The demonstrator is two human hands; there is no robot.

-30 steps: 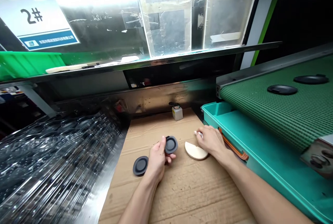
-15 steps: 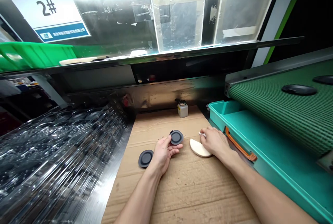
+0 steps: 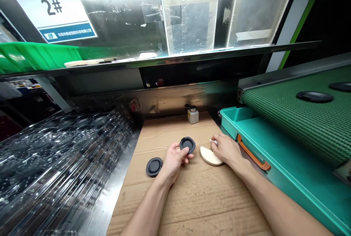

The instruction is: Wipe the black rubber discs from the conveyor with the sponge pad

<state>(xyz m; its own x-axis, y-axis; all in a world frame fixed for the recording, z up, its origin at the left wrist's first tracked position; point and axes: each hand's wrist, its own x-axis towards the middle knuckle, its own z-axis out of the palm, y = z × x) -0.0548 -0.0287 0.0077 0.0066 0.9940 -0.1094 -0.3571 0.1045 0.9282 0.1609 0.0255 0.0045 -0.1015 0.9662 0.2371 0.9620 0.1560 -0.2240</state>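
My left hand [image 3: 175, 159] is closed on a black round lid [image 3: 187, 144] with a raised rim and a small tab, the thumb on its face. A second black lid [image 3: 154, 166] lies on the cardboard [image 3: 200, 195] to the left of that hand. My right hand [image 3: 226, 149] rests at the right, its fingers closed on a small white item [image 3: 212, 141] whose tip sticks out; its kind cannot be made out. Under and beside the right fingers lies a cream half-round pad [image 3: 210, 156], partly covered by the hand.
A small white bottle with a dark cap [image 3: 193, 114] stands at the back of the cardboard. On the left are stacked clear plastic trays [image 3: 68, 148]. To the right are a teal bin [image 3: 290, 155] with an orange handle and a green conveyor belt [image 3: 285, 108] carrying black lids [image 3: 314, 96].
My left thumb has shifted from the lid's edge onto its face, and the lid has turned and moved slightly right. My right hand has stayed where it was.
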